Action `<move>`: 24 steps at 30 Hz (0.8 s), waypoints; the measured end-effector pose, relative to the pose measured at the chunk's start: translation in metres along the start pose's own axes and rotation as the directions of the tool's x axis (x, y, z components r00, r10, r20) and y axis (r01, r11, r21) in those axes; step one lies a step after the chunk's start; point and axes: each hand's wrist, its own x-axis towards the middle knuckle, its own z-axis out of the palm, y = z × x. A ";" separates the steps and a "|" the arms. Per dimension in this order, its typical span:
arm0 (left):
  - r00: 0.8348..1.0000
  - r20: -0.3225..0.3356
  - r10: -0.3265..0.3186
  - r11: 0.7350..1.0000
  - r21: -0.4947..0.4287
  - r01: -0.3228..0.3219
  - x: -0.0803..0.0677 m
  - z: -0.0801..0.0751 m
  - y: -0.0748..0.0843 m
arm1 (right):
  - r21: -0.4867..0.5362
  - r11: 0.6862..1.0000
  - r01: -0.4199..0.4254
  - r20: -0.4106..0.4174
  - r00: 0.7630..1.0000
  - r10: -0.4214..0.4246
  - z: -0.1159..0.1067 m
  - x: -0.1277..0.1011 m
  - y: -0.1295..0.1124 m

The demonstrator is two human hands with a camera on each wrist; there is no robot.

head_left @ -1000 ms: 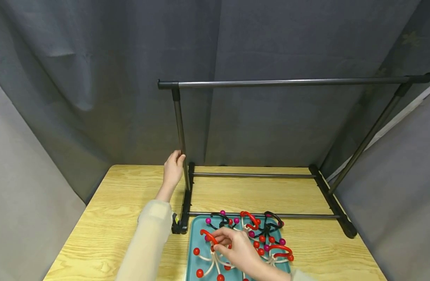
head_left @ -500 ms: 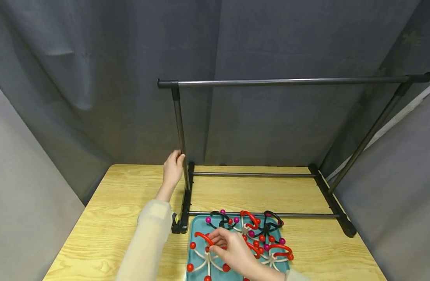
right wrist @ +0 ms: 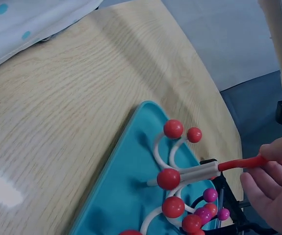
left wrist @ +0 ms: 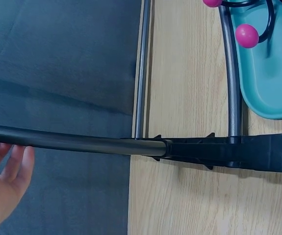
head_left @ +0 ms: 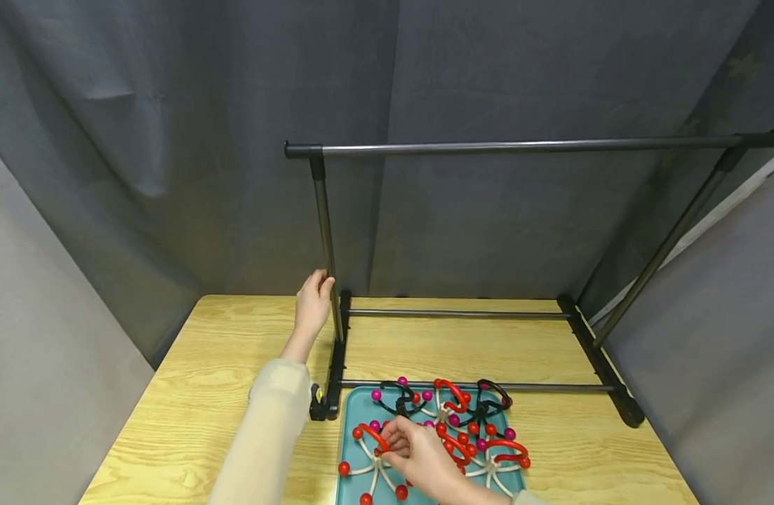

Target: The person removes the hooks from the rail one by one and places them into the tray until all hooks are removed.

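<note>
My left hand (head_left: pixel 312 301) holds the left upright post (head_left: pixel 323 217) of a dark metal rack, partway up. In the left wrist view, fingertips (left wrist: pixel 27 159) show along the post's lower side. My right hand (head_left: pixel 424 456) pinches the red hook (right wrist: pixel 241 162) of a white hanger (right wrist: pixel 199 172), whose curved arms end in red balls. This hanger is over the left part of a teal tray (head_left: pixel 355 407). On the tray lie more such hangers, including a white one with a red hook (head_left: pixel 490 464) and a black one (head_left: pixel 481 410) with magenta balls.
The rack's top bar (head_left: pixel 488 147) spans above the wooden table (head_left: pixel 222 393). Its front lower bar (head_left: pixel 551 387) runs along the tray's far edge, between black feet (head_left: pixel 626 407). A black object with a yellow mark (head_left: pixel 317 400) is beside the left foot. Grey curtains (head_left: pixel 172 140) surround the table.
The held white hanger has shifted slightly left and turned, its red balls now in different places. My right hand has moved a little with it. The left hand stays on the post.
</note>
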 end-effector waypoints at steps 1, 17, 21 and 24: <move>1.000 0.004 -0.005 1.000 -0.002 0.005 -0.001 0.000 0.000 | -0.010 1.000 0.005 0.001 1.000 -0.005 0.000 -0.001 0.001; 0.998 0.058 -0.025 0.993 0.118 0.018 -0.003 -0.014 0.022 | -0.163 0.983 0.084 0.003 0.996 -0.084 -0.037 -0.001 -0.022; 0.997 0.055 -0.061 0.978 0.203 0.048 -0.006 -0.022 0.034 | -0.289 0.952 0.102 -0.139 0.979 -0.148 -0.068 -0.001 -0.032; 0.998 0.049 -0.037 0.970 0.244 0.024 -0.010 -0.028 0.043 | -0.407 0.907 0.105 -0.269 0.935 -0.229 -0.097 -0.001 -0.034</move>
